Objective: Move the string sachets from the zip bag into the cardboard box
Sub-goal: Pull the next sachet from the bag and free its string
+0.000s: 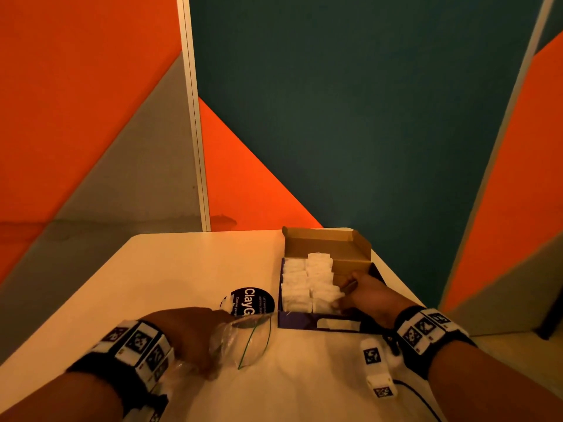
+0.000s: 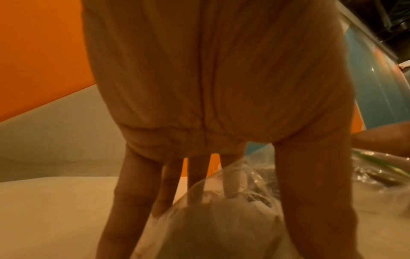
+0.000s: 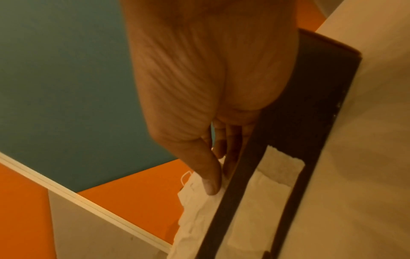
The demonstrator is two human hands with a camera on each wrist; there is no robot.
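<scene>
Sachets [image 1: 307, 281] upright, rows receding.

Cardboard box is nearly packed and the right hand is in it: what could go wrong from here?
1. The right hand pinches a sachet against crowded rows; tucking it may topple neighbours.
2. Pushing could slide the cardboard box.
3. The left hand presses the zip bag; remaining sachets may get crushed.
</scene>
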